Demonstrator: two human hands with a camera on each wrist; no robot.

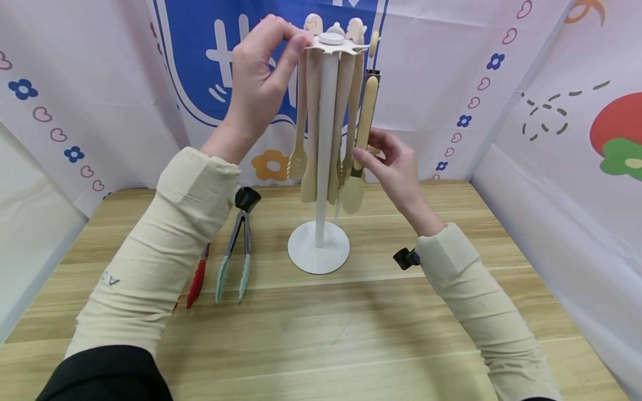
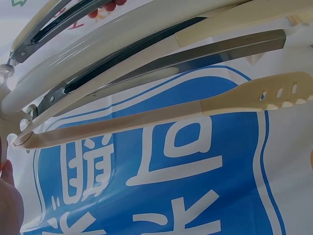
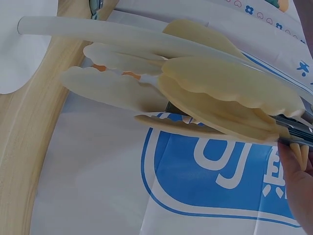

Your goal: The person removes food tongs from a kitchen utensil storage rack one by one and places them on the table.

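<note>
A white utensil stand (image 1: pixel 326 139) rises from a round base, its top carrousel hung with several cream-headed kitchen utensils. My left hand (image 1: pixel 263 69) pinches the left edge of that carrousel between thumb and fingers. On the right side, my right hand (image 1: pixel 393 167) grips cream tongs (image 1: pixel 368 106) low on their arms, and their top ring is at a hook of the stand. The scalloped tong heads (image 3: pixel 230 81) point down in the right wrist view. Seen from the left wrist, a slotted turner (image 2: pixel 259 93) hangs beside metal-armed tongs (image 2: pixel 220 51).
Tongs with teal tips (image 1: pixel 236 256) lie left of the base on the wooden table (image 1: pixel 321 334). Closer to my left forearm are red-tipped tongs (image 1: pixel 197 284), partly hidden by the sleeve. A printed cloth backdrop (image 1: pixel 426 55) stands behind the table.
</note>
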